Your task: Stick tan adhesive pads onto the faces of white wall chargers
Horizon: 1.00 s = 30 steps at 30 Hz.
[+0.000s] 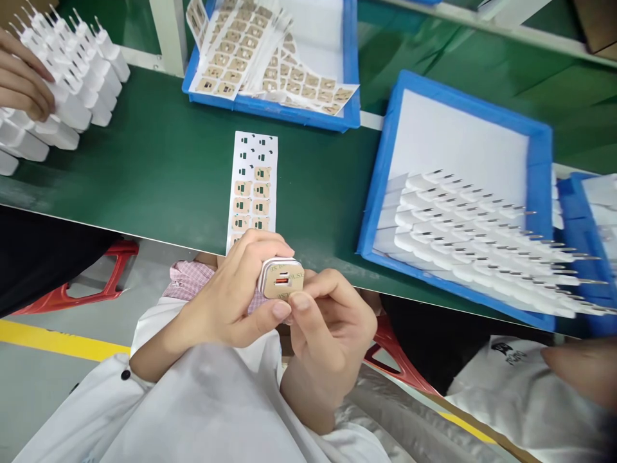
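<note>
Head view showed the left hand's (226, 296) fingers curled round a white adapter (277, 290) at the near edge of the green table (159, 161), the right hand's (332, 321) thumb and forefinger closed at its face. It looked light, stiff and smooth, best held by the sides; the far blue tray (270, 112) held label sheets (231, 45), the right blue tray (380, 173) rows of pronged white pieces (457, 244)

Beyond the fingers (308, 315) runs a green tabletop (168, 161) with a pale edge; farther off stand a whitish upright post (169, 32) and a glossy green panel (482, 54) catching light. Below, left of them, lies grey floor (33, 386) with a yellow stripe (62, 341); red seat frames (116, 273) flank both sides.
</note>
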Each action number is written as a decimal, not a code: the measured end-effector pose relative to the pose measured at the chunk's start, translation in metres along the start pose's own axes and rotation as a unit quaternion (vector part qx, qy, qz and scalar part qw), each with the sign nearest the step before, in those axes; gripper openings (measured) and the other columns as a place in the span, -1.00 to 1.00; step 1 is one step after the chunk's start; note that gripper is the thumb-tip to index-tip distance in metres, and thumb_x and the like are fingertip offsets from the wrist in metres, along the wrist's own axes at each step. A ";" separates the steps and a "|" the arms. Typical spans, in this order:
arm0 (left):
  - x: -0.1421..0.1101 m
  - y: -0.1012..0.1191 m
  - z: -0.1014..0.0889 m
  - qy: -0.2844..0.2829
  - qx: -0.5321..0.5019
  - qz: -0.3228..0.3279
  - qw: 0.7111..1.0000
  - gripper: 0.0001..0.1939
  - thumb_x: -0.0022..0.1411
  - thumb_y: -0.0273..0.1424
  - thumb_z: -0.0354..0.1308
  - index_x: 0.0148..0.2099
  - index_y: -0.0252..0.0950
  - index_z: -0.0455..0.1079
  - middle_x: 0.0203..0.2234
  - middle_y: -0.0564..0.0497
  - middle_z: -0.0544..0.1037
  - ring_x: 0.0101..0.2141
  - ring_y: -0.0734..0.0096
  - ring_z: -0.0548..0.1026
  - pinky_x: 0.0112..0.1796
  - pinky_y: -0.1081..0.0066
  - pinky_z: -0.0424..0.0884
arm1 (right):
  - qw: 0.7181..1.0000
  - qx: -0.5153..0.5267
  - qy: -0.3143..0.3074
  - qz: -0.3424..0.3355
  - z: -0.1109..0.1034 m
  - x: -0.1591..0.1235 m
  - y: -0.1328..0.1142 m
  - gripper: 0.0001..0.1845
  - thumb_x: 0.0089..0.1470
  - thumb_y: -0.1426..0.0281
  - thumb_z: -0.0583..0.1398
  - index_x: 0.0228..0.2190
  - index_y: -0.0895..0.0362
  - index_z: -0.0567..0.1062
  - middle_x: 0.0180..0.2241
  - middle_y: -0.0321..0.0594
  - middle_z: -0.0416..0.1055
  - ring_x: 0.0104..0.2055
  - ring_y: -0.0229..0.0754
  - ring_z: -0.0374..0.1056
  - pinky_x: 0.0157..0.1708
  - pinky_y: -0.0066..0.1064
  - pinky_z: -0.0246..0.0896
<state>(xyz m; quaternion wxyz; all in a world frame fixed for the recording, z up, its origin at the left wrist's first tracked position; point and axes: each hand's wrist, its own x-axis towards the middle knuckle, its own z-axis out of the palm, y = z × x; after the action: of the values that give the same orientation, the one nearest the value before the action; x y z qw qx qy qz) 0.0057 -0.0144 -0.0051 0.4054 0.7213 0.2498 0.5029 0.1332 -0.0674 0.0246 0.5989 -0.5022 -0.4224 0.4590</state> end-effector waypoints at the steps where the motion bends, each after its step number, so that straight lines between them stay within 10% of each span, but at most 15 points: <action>1: 0.000 0.000 0.000 0.001 0.000 0.000 1.000 -0.58 0.45 -0.09 0.02 0.19 -0.22 0.19 -0.04 -0.14 0.38 0.02 0.14 0.37 -0.03 0.14 0.40 | 1.000 -0.006 0.000 0.001 0.000 0.000 0.000 -0.73 0.24 0.27 0.29 -0.46 0.07 0.42 -0.58 -0.38 0.33 -0.55 -0.31 0.20 -0.56 -0.43 0.04; 15: 0.004 -0.004 0.012 0.142 0.013 -0.037 0.989 -0.77 0.47 -0.15 0.01 -0.08 -0.20 0.28 -0.23 -0.01 0.38 -0.20 0.32 0.41 -0.22 0.31 0.42 | 0.978 -0.206 0.008 -0.038 0.008 0.000 -0.004 -0.71 0.21 0.40 0.26 -0.51 0.07 0.31 -0.59 -0.42 0.25 -0.57 -0.34 0.14 -0.52 -0.41 0.09; 22: 0.000 -0.010 0.015 0.125 -0.017 -0.119 0.985 -0.67 0.54 -0.08 -0.19 -0.06 -0.17 0.26 -0.19 0.00 0.43 -0.20 0.36 0.44 -0.11 0.27 0.41 | 0.953 -0.296 0.034 -0.055 0.011 0.007 -0.002 -0.68 0.17 0.36 0.30 -0.49 0.06 0.26 -0.55 -0.44 0.23 -0.53 -0.33 0.14 -0.49 -0.43 0.09; 30: 0.002 -0.005 0.014 0.124 -0.142 -0.217 0.958 -0.55 0.51 0.01 -0.21 -0.14 -0.18 0.32 -0.32 0.01 0.44 -0.35 0.35 0.43 -0.32 0.29 0.41 | 0.977 -0.197 -0.076 -0.001 0.002 0.013 0.008 -0.66 0.39 0.21 0.08 -0.44 0.07 0.30 -0.53 -0.42 0.25 -0.53 -0.33 0.13 -0.46 -0.42 0.06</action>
<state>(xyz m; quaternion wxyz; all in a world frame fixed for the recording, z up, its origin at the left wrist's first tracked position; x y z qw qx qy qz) 0.0200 -0.0147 -0.0103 0.5691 0.5167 0.3742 0.5188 0.1328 -0.0536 0.0174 0.4546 -0.5735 -0.5497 0.4027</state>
